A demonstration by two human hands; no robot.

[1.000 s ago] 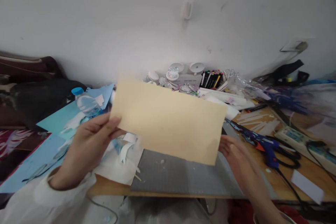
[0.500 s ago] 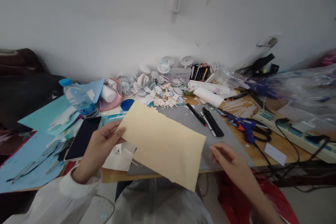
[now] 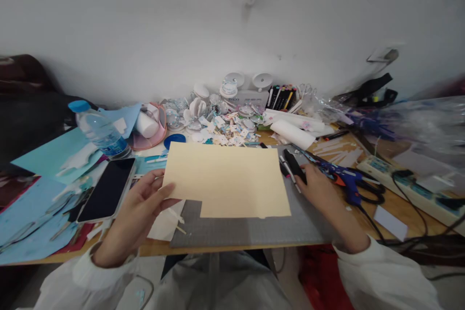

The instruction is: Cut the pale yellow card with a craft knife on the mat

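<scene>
Wooden table (image 3: 156, 249), pale wall (image 3: 145, 24) behind; grey mat (image 3: 232, 234) on top. Cream sheet (image 3: 228, 179) over the mat, its left edge pinched by your left hand (image 3: 138, 210). Your right hand (image 3: 321, 189) at a black item (image 3: 292, 164), grip impossible to tell. Pink pouch (image 3: 154, 141), white roll (image 3: 146, 125) inside.

On the table (image 3: 154, 248), a mat (image 3: 254, 232) lay beneath the sheet (image 3: 225, 179); phone (image 3: 107, 189) to the left, bottle (image 3: 103, 133) behind the phone, power strip (image 3: 410, 195) at far right, markers (image 3: 280, 98) at the rear near the wall (image 3: 145, 34).
</scene>
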